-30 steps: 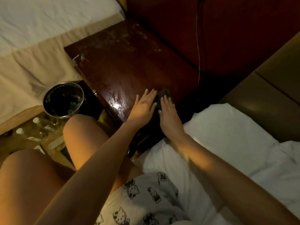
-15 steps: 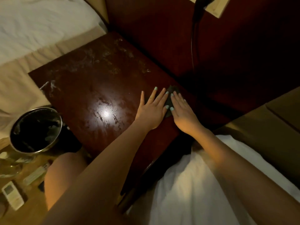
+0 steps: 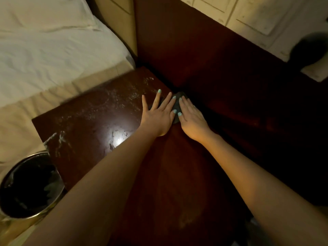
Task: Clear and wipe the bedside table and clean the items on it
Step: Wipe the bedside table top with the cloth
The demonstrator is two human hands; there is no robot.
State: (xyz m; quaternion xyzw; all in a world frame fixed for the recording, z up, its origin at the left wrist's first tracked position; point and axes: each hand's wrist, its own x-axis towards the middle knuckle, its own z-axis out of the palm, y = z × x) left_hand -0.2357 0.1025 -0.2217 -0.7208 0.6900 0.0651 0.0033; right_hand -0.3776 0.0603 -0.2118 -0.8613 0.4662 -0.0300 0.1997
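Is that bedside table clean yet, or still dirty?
Still dirty: pale smears and specks cover the bedside table left of the dark cloth pressed under the left hand and right hand.

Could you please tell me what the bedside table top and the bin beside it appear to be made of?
Bedside table: dark reddish wood, probably varnished, since it mirrors a bright light spot. Bin: likely polished metal, since its rim shines silvery.

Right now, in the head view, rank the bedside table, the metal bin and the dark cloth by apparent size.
1. bedside table, largest by far.
2. metal bin, partly cut off by the frame.
3. dark cloth, smallest, mostly hidden under left hand and right hand.
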